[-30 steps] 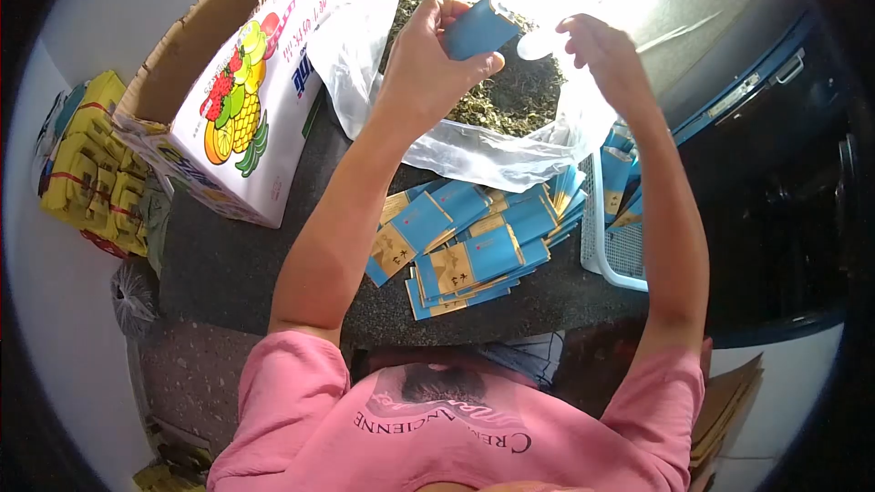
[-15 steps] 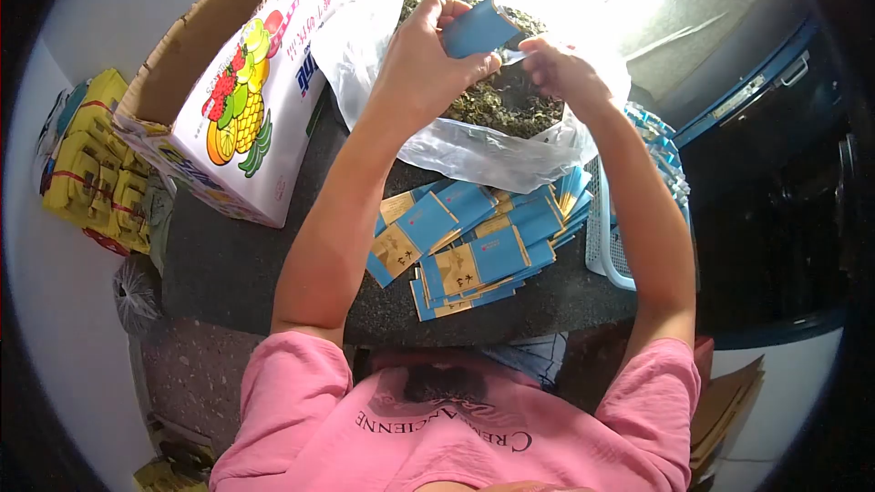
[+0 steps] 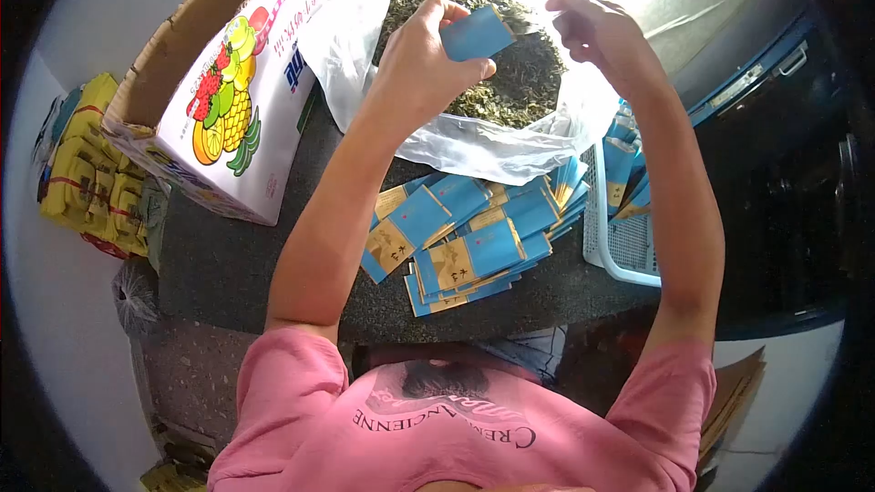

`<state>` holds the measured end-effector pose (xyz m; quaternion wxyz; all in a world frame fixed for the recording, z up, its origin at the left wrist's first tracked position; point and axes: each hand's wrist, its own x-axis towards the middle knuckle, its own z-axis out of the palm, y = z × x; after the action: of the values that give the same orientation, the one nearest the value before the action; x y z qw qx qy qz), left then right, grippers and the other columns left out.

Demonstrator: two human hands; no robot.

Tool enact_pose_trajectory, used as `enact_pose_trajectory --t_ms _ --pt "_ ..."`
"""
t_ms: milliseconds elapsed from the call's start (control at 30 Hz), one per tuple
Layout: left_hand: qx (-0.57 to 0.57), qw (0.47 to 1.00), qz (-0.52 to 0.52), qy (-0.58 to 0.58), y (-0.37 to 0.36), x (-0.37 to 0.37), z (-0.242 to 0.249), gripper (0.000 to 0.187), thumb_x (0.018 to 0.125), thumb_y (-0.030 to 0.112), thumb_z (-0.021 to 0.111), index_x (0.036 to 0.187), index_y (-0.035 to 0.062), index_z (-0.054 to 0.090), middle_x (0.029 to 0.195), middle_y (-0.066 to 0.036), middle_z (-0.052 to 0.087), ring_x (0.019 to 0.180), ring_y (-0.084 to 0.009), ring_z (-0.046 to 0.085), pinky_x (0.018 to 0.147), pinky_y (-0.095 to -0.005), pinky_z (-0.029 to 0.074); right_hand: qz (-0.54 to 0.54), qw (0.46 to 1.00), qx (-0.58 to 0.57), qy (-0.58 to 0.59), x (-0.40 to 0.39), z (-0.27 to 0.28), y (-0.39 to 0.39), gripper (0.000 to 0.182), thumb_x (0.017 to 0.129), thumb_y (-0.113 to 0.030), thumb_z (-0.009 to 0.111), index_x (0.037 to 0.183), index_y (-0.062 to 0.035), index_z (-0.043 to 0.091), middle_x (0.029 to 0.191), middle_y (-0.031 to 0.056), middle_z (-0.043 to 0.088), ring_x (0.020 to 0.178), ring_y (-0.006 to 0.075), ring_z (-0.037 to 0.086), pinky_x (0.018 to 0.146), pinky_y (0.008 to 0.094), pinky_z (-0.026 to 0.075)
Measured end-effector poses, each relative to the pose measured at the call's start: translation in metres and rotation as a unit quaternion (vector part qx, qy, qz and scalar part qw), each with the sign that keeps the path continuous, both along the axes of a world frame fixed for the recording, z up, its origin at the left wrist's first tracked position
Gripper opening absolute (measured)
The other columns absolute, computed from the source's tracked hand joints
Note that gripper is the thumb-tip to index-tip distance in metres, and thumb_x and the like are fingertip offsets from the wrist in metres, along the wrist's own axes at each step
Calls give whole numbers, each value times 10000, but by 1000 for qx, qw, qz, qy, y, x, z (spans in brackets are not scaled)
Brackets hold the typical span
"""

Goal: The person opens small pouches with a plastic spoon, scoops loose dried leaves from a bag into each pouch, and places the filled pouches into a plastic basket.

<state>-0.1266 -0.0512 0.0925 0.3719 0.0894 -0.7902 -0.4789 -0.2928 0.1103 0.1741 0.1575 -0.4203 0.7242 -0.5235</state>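
Observation:
My left hand (image 3: 421, 68) holds a small blue packet (image 3: 479, 34) between thumb and fingers, above a clear plastic bag (image 3: 456, 151) of dark green dried leaves (image 3: 529, 91). Up and to the right, over the bag's far right edge, is my right hand (image 3: 600, 29), its fingers curled together. Whether anything is pinched in it I cannot make out. Nearer me on the dark table lies a loose pile of flat blue and gold packets (image 3: 492, 249), some with printed characters.
At the left stands a tall open carton (image 3: 273, 164) with fruit printed on it. A light blue plastic basket (image 3: 627, 271) of blue packets sits under my right forearm. Yellow bundles (image 3: 77, 178) are stacked at far left. The dark table (image 3: 228, 282) has a front edge close to me.
My right hand has moved away from the packet, up and to the right. My left hand still holds the packet in nearly the same spot.

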Motion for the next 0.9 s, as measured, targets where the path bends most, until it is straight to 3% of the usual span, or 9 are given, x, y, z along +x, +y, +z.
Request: enact_pose_trajectory --t_ms 67,167,233,300,400,533,600,800,900 --pt "2 1000 -11 5 1 -2 -2 556 678 219 790 1138 2 565 1038 -190 651 962 -304 654 860 -392 509 143 967 39 206 11 -1 -6 272 996 -281 492 1008 -64 656 711 -22 518 613 73 450 542 236 361" --pt "1 1000 -17 1 7 0 1 568 672 222 793 1139 -3 562 1037 -192 650 957 -306 654 858 -394 509 110 982 74 133 36 -4 -21 274 1000 -279 471 974 -67 644 692 -9 514 581 72 446 517 237 346" --pt "0 1000 -8 -10 9 1 3 575 667 225 795 1138 -8 561 1033 -192 650 951 -306 654 857 -394 508 130 978 53 154 39 2 -18 273 999 -263 472 1010 -56 650 704 -2 532 609 74 481 539 237 372" --pt "21 1000 -1 -2 7 0 4 597 661 228 804 1149 -13 559 1038 -184 649 943 -287 654 853 -376 511 109 943 4 313 38 6 -14 280 997 -242 472 1050 -41 658 749 11 577 663 88 523 588 242 423" --pt "44 999 -9 11 3 0 5 616 665 238 820 1165 -9 559 1050 -170 646 950 -253 651 846 -354 513 66 905 -54 417 44 13 -5 253 988 -202 498 1085 -39 666 850 31 633 746 107 561 656 251 463" --pt "58 998 -18 24 0 -2 1 625 669 246 836 1170 -8 562 1047 -154 642 941 -229 645 842 -342 516 39 883 -41 466 38 23 9 216 970 -140 525 1091 -46 676 956 46 660 809 116 583 701 257 483" --pt "45 998 -4 47 0 -3 1 631 669 255 848 1167 -8 563 1035 -138 641 925 -215 642 837 -335 518 -31 870 -22 492 37 25 13 210 962 -102 538 1111 -58 679 1021 71 672 859 127 604 716 273 495" --pt "119 978 -66 160 4 1 10 580 733 273 828 1164 -18 570 1019 -97 639 883 -152 626 791 -271 513 9 869 48 493 13 -6 12 226 997 -163 515 1125 -63 671 976 81 666 882 174 610 783 293 487" --pt "144 975 -66 154 6 4 15 537 795 309 789 1164 -21 579 976 -76 645 843 -123 615 751 -256 505 7 869 9 495 21 -4 12 259 1013 -216 488 1126 -72 671 948 80 655 872 180 606 797 287 474"
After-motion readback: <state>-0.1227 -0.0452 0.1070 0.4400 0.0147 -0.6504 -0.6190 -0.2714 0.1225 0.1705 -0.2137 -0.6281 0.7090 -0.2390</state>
